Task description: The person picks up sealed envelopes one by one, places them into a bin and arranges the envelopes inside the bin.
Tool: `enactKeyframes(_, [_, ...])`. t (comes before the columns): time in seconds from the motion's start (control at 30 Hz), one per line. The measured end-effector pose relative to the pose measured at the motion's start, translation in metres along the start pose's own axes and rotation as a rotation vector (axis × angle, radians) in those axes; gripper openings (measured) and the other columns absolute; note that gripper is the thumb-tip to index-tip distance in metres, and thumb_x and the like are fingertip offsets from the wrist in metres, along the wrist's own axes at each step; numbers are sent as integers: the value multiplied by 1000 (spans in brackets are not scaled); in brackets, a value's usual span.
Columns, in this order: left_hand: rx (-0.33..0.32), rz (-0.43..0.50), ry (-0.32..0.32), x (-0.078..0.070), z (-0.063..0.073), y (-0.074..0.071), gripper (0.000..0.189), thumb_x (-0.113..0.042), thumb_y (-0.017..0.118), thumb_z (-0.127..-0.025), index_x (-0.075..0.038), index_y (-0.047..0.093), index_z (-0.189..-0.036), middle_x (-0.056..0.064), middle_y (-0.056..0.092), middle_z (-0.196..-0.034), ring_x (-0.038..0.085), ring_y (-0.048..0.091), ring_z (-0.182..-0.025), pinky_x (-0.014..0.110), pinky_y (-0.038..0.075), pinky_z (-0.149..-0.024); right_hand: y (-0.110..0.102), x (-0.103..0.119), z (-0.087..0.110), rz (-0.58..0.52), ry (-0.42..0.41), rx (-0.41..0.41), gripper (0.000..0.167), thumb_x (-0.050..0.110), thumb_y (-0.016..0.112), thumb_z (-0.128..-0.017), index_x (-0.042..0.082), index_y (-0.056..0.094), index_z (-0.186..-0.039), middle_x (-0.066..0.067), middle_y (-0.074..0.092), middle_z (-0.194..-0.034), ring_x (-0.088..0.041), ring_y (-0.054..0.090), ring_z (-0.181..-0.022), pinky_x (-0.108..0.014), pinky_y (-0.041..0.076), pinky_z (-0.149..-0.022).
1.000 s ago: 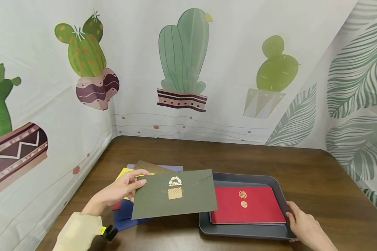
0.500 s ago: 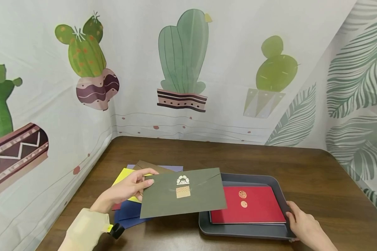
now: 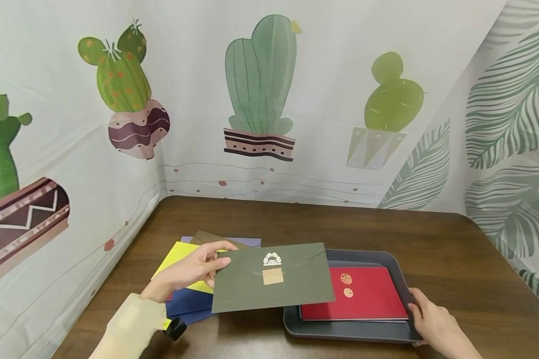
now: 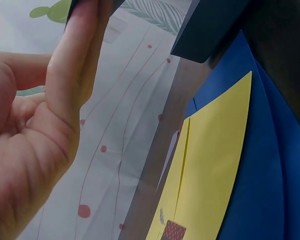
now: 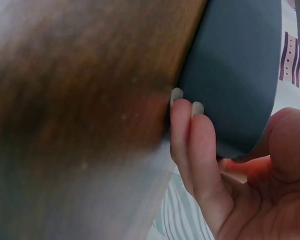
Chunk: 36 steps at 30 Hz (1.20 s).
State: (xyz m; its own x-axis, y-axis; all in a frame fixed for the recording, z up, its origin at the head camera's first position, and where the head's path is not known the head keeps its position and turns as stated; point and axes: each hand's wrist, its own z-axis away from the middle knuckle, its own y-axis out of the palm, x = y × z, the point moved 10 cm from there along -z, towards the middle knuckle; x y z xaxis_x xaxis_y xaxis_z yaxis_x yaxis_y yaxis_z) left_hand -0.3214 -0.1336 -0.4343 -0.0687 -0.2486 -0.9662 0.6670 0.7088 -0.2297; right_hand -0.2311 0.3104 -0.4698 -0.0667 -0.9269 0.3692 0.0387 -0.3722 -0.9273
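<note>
- My left hand [image 3: 197, 268] pinches a dark green envelope [image 3: 247, 289], white wreath and tan patch showing, its right end above the gray tray [image 3: 341, 331].
- My right hand [image 3: 436, 319] grips the tray's right rim.
- The green envelope partly covers a red envelope [image 3: 373, 294]; my left hand, a yellow envelope [image 3: 169, 258].

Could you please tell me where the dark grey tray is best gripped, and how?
Probably by the tray's raised right rim, approached from the right, where the right grip holds it; in the head view, the dark green envelope hides much of its left side.
</note>
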Motion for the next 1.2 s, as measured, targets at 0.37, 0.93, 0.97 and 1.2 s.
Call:
enactKeyframes(0.37, [72,38,-2,2,-18,20,51,-28,54,-100,-3,39,-141,3,40,-70,10,49,-48,24,56,-59,2,0,1,-2,1,-2,31,12,52,-95,-1,49,-123,-24,68,-96,-35,66,-75,-52,51,-63])
enactKeyframes(0.93, [136,150,11,-5,-31,37,48,-24,52,-101,1,37,-140,-1,54,-74,7,54,-50,25,57,-60,0,0,0,4,8,-8,30,12,52,-95,-1,49,-122,-22,68,-92,-32,65,-72,-51,50,-62])
enactKeyframes(0.97, [136,147,10,-5,-32,38,48,-24,52,-101,1,38,-140,1,55,-79,7,57,-51,25,57,-61,1,0,0,4,10,-5,30,12,51,-95,-1,49,-123,-22,68,-92,-32,65,-72,-51,50,-62])
enactKeyframes(1.2, [135,121,12,-8,-37,42,49,-29,53,-100,-2,40,-139,8,62,-95,15,69,-64,34,60,-63,2,-1,0,6,22,5,30,12,50,-96,0,48,-124,-22,68,-93,-34,66,-74,-52,50,-61])
